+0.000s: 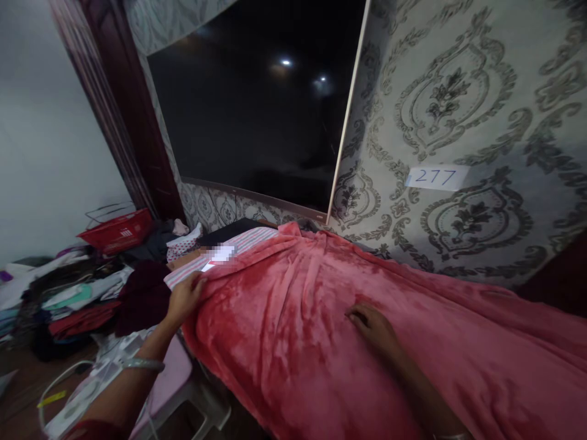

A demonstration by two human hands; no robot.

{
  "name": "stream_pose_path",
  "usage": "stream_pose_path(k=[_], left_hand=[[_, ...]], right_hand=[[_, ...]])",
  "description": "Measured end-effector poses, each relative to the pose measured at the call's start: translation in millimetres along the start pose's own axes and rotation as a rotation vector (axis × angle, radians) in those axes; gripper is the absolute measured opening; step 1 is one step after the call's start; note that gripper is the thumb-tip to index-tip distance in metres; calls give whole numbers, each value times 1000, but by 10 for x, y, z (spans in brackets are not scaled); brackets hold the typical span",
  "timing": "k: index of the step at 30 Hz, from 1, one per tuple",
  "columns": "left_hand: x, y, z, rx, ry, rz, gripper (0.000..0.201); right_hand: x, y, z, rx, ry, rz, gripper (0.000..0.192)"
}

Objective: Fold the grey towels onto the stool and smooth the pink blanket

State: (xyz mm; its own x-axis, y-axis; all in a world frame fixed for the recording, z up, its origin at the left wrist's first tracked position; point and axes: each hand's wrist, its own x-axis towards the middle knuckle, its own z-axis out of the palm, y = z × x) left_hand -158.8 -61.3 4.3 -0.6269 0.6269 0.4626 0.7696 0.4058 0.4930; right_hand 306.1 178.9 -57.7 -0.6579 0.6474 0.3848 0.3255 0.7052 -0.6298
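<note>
So my left grip (186, 298) is curled at the near edge of this coral-pink plush fleece (298, 318), right by the striped cover (257, 237). Fingers are bent and close together, but I honestly can't tell if they're pinching the edge or just resting on it. My right grip (373, 327) is down on the middle of the fleece, fingers loosely curled, thumb near the index. Can't tell if any fabric is caught between the tips there either.

The fleece is super velvety, lighter and darker patches all over, with long creases gathered toward the far side. It's spread over the striped cover and hangs down on my side, next to a pale plastic stool (177, 360).

Room's kinda busy: big dark TV (261, 110) on damask wallpaper (449, 104), a paper sign (438, 177) reading 277 to its right, and over on the left a red basket (119, 232) sitting by a messy clothes pile (87, 293).
</note>
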Motion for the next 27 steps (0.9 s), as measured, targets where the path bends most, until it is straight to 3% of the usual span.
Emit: stream_pose_path(k=[2,4,9,15,18,20,24,27], left_hand=[[17,-25,-8,45,86,-11,43],[10,-15,-13,91,81,16,41],[-106,89,22,155,-108,187,37],[-80,226,-2,199,-299,223,26],[92,409,17,131,-262,197,33],[266,563,103,23,-264,100,38],[721,805,434,-167,-334,-128,50],[1084,887,719,-225,-342,-209,49]], right_hand=[[0,2,3,6,7,0,29],[-2,4,9,10,16,13,28],[-1,-3,10,16,9,35,25],[7,-26,2,21,-2,42,26],[2,-33,5,27,-11,69,25],[-1,-40,4,35,-12,66,25],[-2,-67,1,40,4,51,25],[-6,-83,6,58,13,41,27]])
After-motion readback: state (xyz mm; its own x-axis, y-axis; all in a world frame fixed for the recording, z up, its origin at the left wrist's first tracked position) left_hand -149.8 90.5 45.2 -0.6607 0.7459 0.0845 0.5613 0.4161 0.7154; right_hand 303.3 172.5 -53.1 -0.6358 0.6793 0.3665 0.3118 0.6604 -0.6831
